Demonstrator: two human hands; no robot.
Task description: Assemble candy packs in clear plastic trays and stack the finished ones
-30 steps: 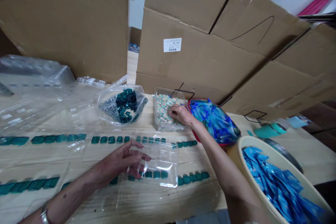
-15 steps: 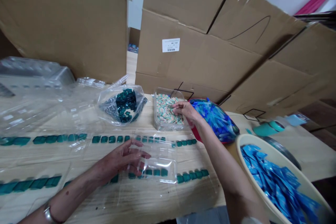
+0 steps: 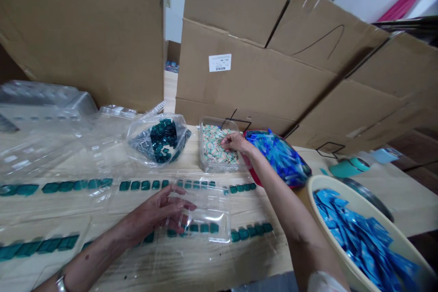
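My right hand (image 3: 236,142) reaches into a clear plastic box (image 3: 219,168) of small pale pieces with green and pinkish marks (image 3: 212,146). Its fingers are bent together at the surface of the pieces, and whatever lies between the fingertips is hidden. Over a clear plastic tray (image 3: 224,219) lies my left hand (image 3: 174,210), palm down, fingers apart, touching or just above it. Dark green square pieces (image 3: 204,228) show in rows through the tray and along other clear trays beside it.
Behind stand large cardboard boxes (image 3: 253,68). A clear bag of green pieces (image 3: 164,139) sits left of the box. To the right are a red container of blue packets (image 3: 277,155), a cream tub (image 3: 315,187) of blue packets and a teal bottle (image 3: 349,167). Clear plastic trays (image 3: 44,105) are stacked at far left.
The fingers of my right hand have curled in more among the pale pieces. My left hand stays over the clear tray. The whole view has shifted slightly.
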